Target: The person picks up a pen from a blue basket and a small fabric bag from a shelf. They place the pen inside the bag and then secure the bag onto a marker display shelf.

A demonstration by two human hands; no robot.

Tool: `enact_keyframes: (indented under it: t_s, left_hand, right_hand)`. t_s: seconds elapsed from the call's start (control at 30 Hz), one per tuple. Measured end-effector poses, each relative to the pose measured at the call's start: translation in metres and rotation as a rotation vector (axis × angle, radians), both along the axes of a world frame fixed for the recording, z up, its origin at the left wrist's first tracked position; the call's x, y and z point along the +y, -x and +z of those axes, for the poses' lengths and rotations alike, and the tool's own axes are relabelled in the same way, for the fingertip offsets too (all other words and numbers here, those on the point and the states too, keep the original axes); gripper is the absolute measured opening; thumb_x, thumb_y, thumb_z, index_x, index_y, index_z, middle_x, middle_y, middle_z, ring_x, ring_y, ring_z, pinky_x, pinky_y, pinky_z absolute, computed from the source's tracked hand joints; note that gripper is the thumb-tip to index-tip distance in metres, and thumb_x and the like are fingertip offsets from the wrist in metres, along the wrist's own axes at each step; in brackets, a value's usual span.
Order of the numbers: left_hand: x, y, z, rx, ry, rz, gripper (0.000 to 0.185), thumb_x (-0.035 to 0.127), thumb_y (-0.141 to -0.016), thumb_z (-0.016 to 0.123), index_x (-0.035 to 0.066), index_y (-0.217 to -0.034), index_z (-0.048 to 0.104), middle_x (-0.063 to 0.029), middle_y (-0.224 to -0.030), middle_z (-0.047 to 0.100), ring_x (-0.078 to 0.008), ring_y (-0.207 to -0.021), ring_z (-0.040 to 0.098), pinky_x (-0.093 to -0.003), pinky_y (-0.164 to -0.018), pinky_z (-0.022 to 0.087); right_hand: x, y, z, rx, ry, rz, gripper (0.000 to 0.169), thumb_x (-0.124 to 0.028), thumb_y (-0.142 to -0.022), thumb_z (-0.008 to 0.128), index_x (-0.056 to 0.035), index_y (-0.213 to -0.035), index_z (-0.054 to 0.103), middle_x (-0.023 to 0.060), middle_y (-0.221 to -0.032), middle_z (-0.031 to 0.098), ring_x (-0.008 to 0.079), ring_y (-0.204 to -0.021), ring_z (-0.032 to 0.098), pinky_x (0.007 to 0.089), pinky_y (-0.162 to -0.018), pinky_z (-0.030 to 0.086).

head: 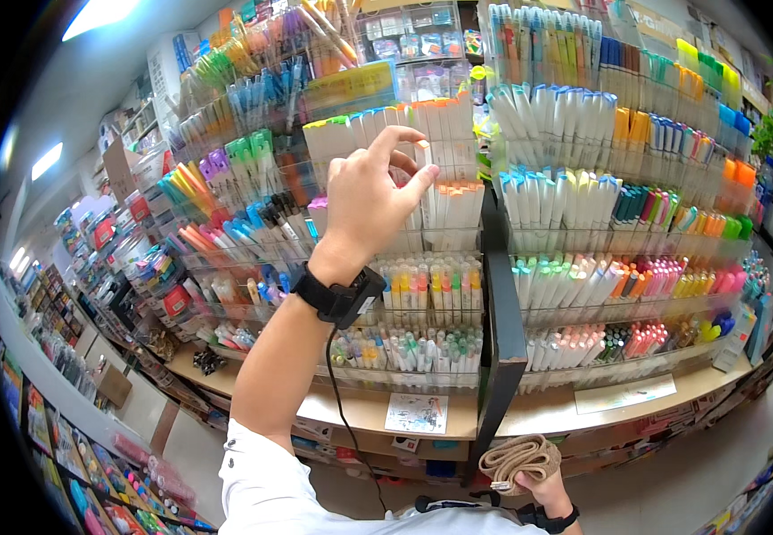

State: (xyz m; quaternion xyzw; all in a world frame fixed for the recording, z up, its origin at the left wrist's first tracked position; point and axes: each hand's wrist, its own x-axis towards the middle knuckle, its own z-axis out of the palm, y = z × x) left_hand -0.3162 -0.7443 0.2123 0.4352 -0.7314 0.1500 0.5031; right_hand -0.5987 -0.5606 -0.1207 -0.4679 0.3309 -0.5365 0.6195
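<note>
My left hand point(376, 190) is raised before the pen racks, its back towards me and a black strap with a small device on the wrist. Between its thumb and index finger is a slim white marker pen point(425, 155) with an orange end, upright in front of a clear compartment. Other white markers with orange ends point(460, 194) stand just right of the fingertips. Low at my right side, my right hand point(545, 491) grips a folded brown woven fabric item point(521, 461), possibly a bag or strap. It bears a small white tag.
Clear acrylic racks point(560, 244) full of pens and highlighters rise in tiers on both sides of a dark upright divider point(500, 374). A wooden ledge point(353, 409) runs below, with a paper sheet point(416, 413) on it. A black cable point(338, 388) hangs from my left wrist.
</note>
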Motion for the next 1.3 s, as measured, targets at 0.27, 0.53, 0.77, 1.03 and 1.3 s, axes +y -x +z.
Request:
enact_keyframes:
  t_s: [0.27,0.53,0.77,1.03,1.3]
  left_hand:
    - [-0.002,-0.008,0.011,0.019,0.045,-0.038,0.031,0.034,-0.084,0.074,0.014,-0.106,0.062,-0.0004,-0.077,0.073,-0.0185,-0.070,0.067,-0.0379,-0.081,0.040]
    - [-0.001,-0.010,0.016,0.032,0.149,-0.040,0.028,0.032,-0.085,0.072,0.015,-0.105,0.062,0.0012,-0.073,0.070,-0.0206,-0.074,0.066,-0.0383,-0.077,0.042]
    - [-0.001,-0.004,0.013,-0.013,0.128,-0.011,0.028,0.033,-0.085,0.071,0.015,-0.104,0.061,0.0012,-0.072,0.070,-0.0209,-0.075,0.067,-0.0407,-0.077,0.040]
    - [-0.007,-0.005,0.008,-0.083,0.040,0.015,0.027,0.037,-0.085,0.071,0.014,-0.098,0.062,-0.0009,-0.070,0.071,-0.0228,-0.067,0.067,-0.0406,-0.075,0.040]
    - [-0.006,-0.004,-0.006,-0.305,0.061,0.184,0.027,0.039,-0.085,0.070,0.014,-0.077,0.071,-0.0007,-0.071,0.070,-0.0197,-0.071,0.064,-0.0371,-0.076,0.041]
  right_hand:
    - [0.005,-0.006,-0.008,-0.008,0.012,-0.060,0.068,-0.017,-0.073,0.088,0.0020,-0.128,0.051,0.0098,-0.116,0.065,0.0178,-0.105,0.063,0.0335,-0.093,0.052]
    - [0.005,-0.011,-0.010,0.046,0.000,-0.058,0.069,-0.017,-0.075,0.086,0.0015,-0.131,0.049,0.0106,-0.119,0.064,0.0184,-0.108,0.062,0.0345,-0.095,0.052]
    - [0.003,-0.014,-0.013,0.008,-0.025,-0.063,0.071,-0.013,-0.075,0.086,0.0015,-0.132,0.048,0.0099,-0.119,0.063,0.0183,-0.109,0.062,0.0347,-0.095,0.052]
    - [0.002,-0.013,-0.006,0.039,-0.012,-0.048,0.067,-0.014,-0.076,0.086,0.0018,-0.130,0.049,0.0100,-0.117,0.064,0.0178,-0.106,0.062,0.0343,-0.094,0.052]
    - [0.003,-0.011,-0.007,0.029,0.009,-0.071,0.066,-0.017,-0.076,0.086,0.0019,-0.128,0.051,0.0096,-0.115,0.065,0.0174,-0.105,0.063,0.0336,-0.093,0.052]
